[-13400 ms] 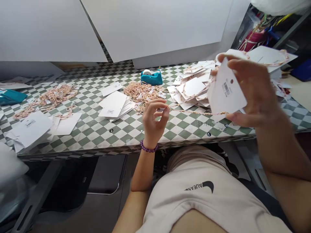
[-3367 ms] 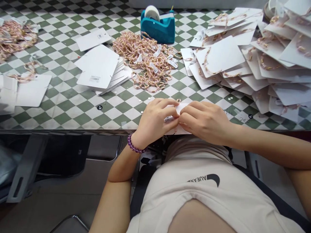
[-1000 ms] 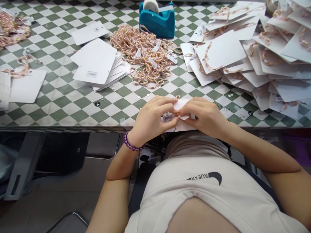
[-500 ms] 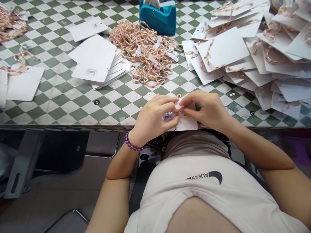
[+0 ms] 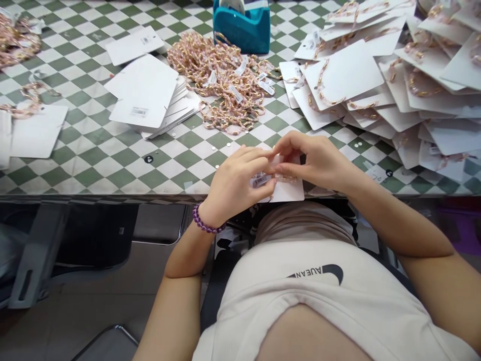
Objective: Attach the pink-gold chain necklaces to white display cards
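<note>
At the table's front edge lies a white card (image 5: 290,192) with a pink and gold beaded strand (image 5: 288,178) on it. My left hand (image 5: 240,178) is closed on the card's left side, its fingers curled over it. A small barcode tag (image 5: 260,180) shows between its thumb and fingers. My right hand (image 5: 317,163) is over the card's upper right, thumb and forefinger closed close against my left fingertips. What they pinch is hidden. Part of the strand is covered by both hands.
Beyond my hands lies a heap of beaded strands (image 5: 225,80) with tags. A teal tape dispenser (image 5: 242,27) stands behind it. White cards (image 5: 145,93) are stacked to the left; many cards with strands (image 5: 345,75) pile up on the right.
My right hand has shifted slightly, its forefinger lifting up and left toward the card's top edge. More of the strand shows below its thumb. My left hand stays in place.
</note>
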### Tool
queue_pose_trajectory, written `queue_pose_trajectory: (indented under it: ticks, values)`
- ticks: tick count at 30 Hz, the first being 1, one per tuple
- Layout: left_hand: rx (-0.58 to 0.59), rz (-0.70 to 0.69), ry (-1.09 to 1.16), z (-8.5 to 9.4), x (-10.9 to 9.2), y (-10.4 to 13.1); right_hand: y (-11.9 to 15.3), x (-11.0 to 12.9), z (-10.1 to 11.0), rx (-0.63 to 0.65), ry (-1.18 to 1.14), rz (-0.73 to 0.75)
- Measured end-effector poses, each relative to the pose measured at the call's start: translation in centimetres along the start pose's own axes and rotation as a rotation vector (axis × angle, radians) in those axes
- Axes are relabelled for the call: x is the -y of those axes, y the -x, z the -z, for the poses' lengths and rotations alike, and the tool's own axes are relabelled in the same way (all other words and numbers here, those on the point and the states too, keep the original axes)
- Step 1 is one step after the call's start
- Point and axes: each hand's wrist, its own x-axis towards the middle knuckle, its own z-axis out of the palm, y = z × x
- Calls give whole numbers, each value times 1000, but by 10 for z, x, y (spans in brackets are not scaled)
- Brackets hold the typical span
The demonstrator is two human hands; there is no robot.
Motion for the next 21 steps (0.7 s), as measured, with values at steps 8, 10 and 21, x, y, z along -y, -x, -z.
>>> queue_pose_trajectory:
  ticks: [8, 10, 21]
  values:
    - [4, 9, -21, -2, -1, -1, -2, 0, 0, 24, -60, -48]
    - [11, 11, -26, -2, -1, -1, -6, 2, 3, 58, -44, -89]
    - [53, 49, -43, 2, -3, -1, -12, -6, -3, -69, 199, -22]
